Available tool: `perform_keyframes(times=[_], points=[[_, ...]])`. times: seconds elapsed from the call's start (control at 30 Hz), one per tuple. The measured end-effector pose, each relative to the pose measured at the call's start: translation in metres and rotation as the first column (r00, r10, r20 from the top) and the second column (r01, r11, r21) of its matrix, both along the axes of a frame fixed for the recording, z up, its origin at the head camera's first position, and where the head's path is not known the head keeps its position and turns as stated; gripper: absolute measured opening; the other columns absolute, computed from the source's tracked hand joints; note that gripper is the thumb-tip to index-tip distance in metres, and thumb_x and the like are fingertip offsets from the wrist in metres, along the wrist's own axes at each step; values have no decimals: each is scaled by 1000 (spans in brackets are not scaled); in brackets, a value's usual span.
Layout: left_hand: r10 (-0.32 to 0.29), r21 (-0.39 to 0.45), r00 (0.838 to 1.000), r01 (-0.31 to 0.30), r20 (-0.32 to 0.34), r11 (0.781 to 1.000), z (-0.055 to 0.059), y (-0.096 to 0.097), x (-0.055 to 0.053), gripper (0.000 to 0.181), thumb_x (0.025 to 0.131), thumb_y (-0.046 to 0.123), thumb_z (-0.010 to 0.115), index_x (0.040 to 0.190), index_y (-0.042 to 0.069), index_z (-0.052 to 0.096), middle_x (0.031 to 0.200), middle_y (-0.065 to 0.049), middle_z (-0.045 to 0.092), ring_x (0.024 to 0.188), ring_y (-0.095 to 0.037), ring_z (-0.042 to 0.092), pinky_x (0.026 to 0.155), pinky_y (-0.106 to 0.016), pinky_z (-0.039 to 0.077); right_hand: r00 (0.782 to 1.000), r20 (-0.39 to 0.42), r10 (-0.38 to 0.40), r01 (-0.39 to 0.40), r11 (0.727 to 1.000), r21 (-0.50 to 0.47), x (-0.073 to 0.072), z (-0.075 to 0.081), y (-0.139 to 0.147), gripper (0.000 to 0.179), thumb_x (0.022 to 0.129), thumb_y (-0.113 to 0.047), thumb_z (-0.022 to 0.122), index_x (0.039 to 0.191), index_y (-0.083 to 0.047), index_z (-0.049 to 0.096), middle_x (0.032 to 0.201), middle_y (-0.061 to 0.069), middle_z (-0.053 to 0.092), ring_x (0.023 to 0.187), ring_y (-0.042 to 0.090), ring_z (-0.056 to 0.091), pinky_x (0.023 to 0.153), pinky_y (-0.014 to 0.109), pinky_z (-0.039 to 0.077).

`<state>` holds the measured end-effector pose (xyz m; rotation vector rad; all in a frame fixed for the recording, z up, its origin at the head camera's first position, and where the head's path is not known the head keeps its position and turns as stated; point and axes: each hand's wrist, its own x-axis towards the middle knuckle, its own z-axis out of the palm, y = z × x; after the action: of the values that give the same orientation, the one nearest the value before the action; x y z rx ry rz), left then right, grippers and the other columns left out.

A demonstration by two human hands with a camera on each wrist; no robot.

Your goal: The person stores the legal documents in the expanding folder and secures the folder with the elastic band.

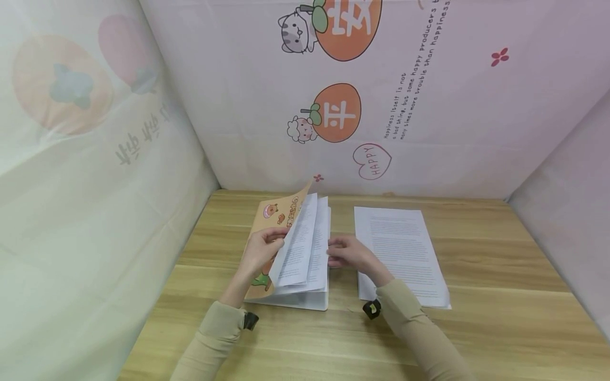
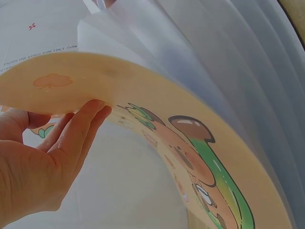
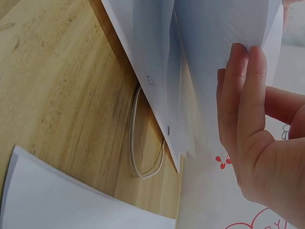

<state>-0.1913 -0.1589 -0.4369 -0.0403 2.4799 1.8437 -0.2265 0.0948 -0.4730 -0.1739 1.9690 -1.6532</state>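
A display book (image 1: 302,301) with an orange cartoon cover (image 2: 190,157) lies part-opened on the table. The cover is raised and bends in an arc. My left hand (image 1: 259,248) touches its printed outer side near the free edge, fingers fairly straight, as the left wrist view shows. Inside the book, clear sleeves (image 1: 314,248) hold printed sheets and fan upward. At their right edge is my right hand (image 1: 350,253); its extended fingertips (image 3: 257,57) rest against a sleeve, the thumb partly hidden behind the fingers. A pale loop of cord (image 3: 136,143) sticks out under the book's edge.
Right of the book, a stack of printed paper (image 1: 400,254) lies beneath my right forearm. White patterned cloth (image 1: 429,159) hangs behind the wooden table (image 1: 495,264) and along both sides. A dark band is on each wrist.
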Motion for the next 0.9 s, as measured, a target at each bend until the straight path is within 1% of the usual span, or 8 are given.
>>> perform_keyframes(times=[0.07,0.17,0.23,0.4,0.47,0.63,0.7,0.9], points=[[-2,1,1000,2,-4,1000,0,0,0,36,87,4,56,120,6,70,118,-15,73,105,-21,69,80,-21,51,1000,9,-5,5,1000,3,0,1,-2,50,98,-3,52,141,16,36,131,35,56,82,8,65,83,26,59],[-2,3,1000,2,-5,1000,1,0,0,36,87,3,56,120,5,70,118,-15,73,104,-21,69,80,-21,52,1000,11,-11,11,1000,2,0,1,-4,50,97,-2,53,140,17,36,128,34,58,81,8,66,85,29,59],[-1,1,1000,1,-5,1000,1,1,0,36,86,3,56,120,6,70,118,-15,73,104,-21,69,80,-21,52,1000,6,-11,11,1000,1,0,1,-6,49,97,-2,53,139,17,37,121,30,62,79,8,67,85,30,59],[1,-7,1000,-1,-8,1000,2,1,0,36,86,3,57,119,6,71,117,-15,73,104,-22,69,80,-21,51,1000,4,-19,19,1000,-10,0,-1,-9,44,96,0,53,135,18,41,105,17,66,74,6,67,78,24,59],[1,-10,1000,-1,-10,1000,1,1,0,36,86,3,57,119,6,71,117,-15,73,104,-22,69,80,-21,51,1000,8,-29,29,1000,-8,0,-2,-11,43,96,0,53,134,17,42,105,16,67,73,6,67,76,23,59],[-1,-9,1000,1,-7,1000,2,1,0,35,86,3,57,119,6,71,117,-15,73,103,-22,69,80,-21,52,999,8,-50,50,999,6,1,-3,-13,42,95,1,55,133,16,44,113,24,66,74,7,68,76,23,59],[-1,-6,1000,1,-4,1000,2,0,1,35,86,3,57,119,6,71,117,-15,73,103,-21,69,80,-21,52,999,4,-52,52,999,8,1,-3,-13,41,95,0,56,132,15,46,114,25,65,74,7,68,77,24,60],[0,0,1000,0,-2,1000,3,0,1,36,86,3,57,119,6,71,117,-15,73,101,-20,69,78,-20,52,998,12,-69,69,998,4,2,-2,-15,36,94,0,58,127,12,49,105,15,63,75,9,67,77,25,60]])
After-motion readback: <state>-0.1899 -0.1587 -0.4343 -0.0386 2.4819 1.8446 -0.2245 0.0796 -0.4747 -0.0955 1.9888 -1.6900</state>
